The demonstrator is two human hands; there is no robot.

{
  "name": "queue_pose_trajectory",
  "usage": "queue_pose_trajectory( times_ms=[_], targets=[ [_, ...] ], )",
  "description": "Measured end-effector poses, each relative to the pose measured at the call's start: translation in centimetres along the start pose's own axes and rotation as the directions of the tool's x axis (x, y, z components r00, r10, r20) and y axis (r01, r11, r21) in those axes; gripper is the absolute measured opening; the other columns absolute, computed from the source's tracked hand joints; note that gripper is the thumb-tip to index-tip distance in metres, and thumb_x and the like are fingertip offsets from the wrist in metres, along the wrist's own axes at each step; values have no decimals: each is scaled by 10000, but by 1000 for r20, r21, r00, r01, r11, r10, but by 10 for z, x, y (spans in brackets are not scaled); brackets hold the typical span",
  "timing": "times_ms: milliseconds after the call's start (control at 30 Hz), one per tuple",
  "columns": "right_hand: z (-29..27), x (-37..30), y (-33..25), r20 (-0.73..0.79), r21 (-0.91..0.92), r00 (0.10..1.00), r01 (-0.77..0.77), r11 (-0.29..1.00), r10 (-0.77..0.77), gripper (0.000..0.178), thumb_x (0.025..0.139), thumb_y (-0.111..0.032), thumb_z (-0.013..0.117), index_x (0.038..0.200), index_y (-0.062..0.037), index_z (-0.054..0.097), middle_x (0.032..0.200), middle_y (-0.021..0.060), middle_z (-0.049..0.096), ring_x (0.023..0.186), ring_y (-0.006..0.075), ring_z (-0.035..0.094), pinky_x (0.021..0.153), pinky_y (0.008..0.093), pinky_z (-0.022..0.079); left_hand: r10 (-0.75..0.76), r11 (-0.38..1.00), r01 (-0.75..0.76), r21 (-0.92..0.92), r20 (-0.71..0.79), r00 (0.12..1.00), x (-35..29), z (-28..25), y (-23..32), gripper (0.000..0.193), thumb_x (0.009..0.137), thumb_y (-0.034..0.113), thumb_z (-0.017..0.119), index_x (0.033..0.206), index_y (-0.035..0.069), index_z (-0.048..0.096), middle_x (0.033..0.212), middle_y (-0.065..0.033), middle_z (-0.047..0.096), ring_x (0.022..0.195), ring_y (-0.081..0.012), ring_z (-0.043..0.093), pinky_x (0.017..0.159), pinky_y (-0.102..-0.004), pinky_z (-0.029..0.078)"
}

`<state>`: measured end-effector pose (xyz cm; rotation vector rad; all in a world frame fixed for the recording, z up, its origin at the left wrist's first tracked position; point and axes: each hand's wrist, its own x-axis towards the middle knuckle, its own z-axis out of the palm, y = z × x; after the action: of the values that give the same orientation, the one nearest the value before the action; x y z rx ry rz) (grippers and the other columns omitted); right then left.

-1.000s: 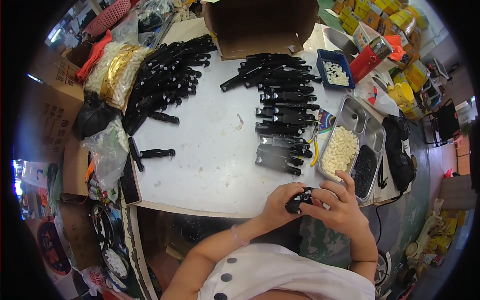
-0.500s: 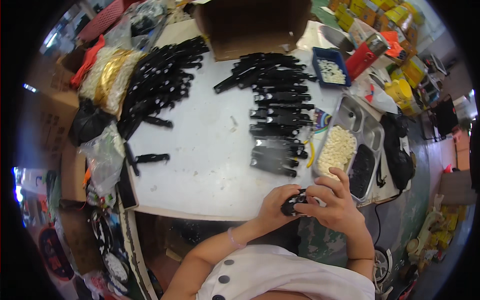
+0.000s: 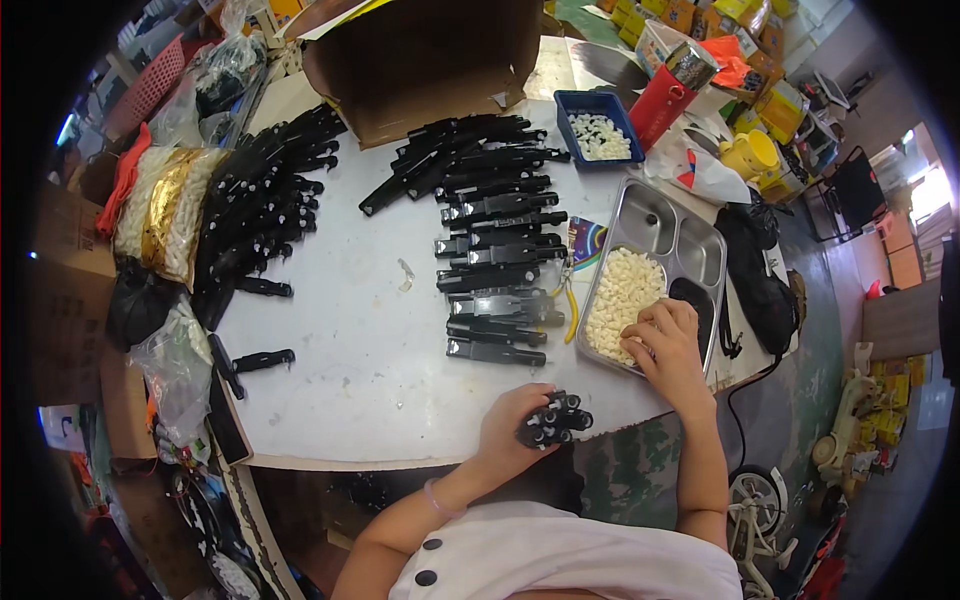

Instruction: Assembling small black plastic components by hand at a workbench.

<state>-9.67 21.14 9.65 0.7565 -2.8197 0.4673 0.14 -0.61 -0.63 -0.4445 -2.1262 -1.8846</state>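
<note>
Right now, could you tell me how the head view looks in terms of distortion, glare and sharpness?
Head view: strong fisheye bending, the white table edge curves, black corners ring the picture; daylight glares at the far right; centre is sharp, the left hand with its black part and the right hand over the metal tray show clearly.

A white short-sleeved garment (image 3: 540,555) with two round black buttons (image 3: 430,562) is worn. A thin pink band (image 3: 433,497) is seen around the left wrist; both forearms are left bare.

Black plastic parts (image 3: 497,262), white table (image 3: 340,340), white pieces (image 3: 622,296) in silver tray (image 3: 690,245), blue bin (image 3: 598,102)
</note>
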Motion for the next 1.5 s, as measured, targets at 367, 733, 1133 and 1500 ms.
queue_pose_trajectory(
  times_ms=[367,733,1133,1500],
  targets=[
    [-9,6,-7,7,108,995,-99,989,99,119,743,-71,690,830,-34,618,887,84,587,954,274,539,925,398,396,89,990,-87,112,-16,996,6,-4,7,656,597,80,866,1138,74,494,1176,-166,598,1041,-308,607,847,-366,528],
    [-29,8,-69,68,504,992,58,861,-107,149,730,45,688,868,0,656,833,102,676,874,246,674,969,433,475,70,996,-70,49,-3,998,5,-5,4,644,600,85,862,1138,60,509,1208,-145,586,1059,-295,598,856,-355,527],
    [-44,17,-93,200,83,911,350,933,-360,192,745,-21,682,904,-32,575,859,95,619,856,271,627,943,417,482,67,997,-66,39,-19,998,5,-4,6,633,586,75,843,1122,59,506,1194,-134,591,1033,-307,598,856,-371,505],
    [-32,15,-72,73,386,950,254,887,-304,186,723,-51,719,867,-26,604,831,90,638,797,277,627,856,404,507,64,997,-64,41,-2,998,4,-5,5,641,580,68,858,1117,59,508,1187,-140,594,1050,-300,594,866,-355,517]
  ],
)
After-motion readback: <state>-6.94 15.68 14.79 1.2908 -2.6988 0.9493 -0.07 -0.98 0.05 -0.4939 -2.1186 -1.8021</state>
